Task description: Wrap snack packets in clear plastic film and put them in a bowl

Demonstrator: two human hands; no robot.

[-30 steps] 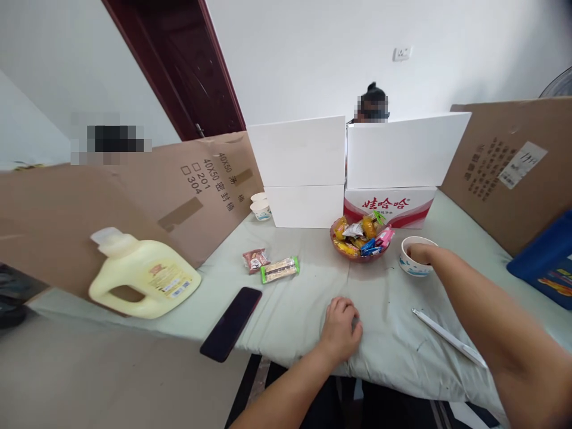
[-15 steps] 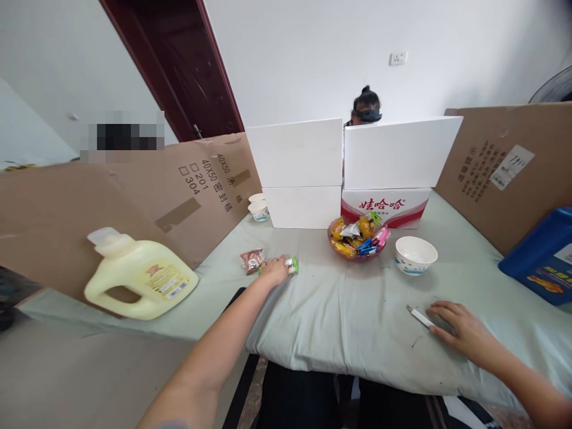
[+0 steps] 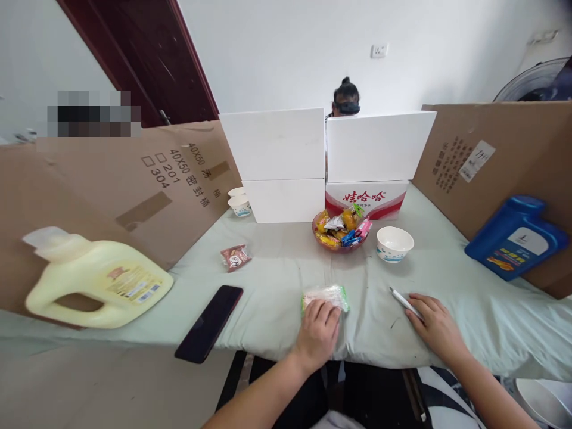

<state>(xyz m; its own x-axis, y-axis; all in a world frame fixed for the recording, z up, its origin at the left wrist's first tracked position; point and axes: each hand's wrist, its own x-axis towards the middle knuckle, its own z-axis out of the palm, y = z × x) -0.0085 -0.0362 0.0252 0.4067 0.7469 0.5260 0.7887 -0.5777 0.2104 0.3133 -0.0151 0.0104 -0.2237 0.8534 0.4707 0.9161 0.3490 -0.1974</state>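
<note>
My left hand [image 3: 316, 335] is closed on the near edge of a clear snack packet [image 3: 325, 294] with green ends, its fingers over the wrapper at the front of the table. My right hand [image 3: 434, 326] rests on the cloth to the right, its thumb and fingers around the near end of a slim white pen-like tool [image 3: 404, 302]. That tool's grey tip points away to the left. A brown snack packet [image 3: 236, 257] lies farther back on the left. Beyond my hands stands a reddish bowl [image 3: 341, 246] full of wrapped snacks, beside a white paper bowl [image 3: 395, 244].
A black phone [image 3: 209, 323] lies by the left front edge. A yellow jug [image 3: 102, 280] leans left; a blue bottle [image 3: 518, 237] is at right. White boxes [image 3: 286, 199] and cardboard panels [image 3: 179, 185] border the table. Two paper bowls [image 3: 240, 204] sit back left. A person [image 3: 346, 98] is behind.
My left hand has brought the green-ended packet from beside the brown packet to the front middle, uncovering the phone. My right hand stays at the white tool. The view has shifted right.
</note>
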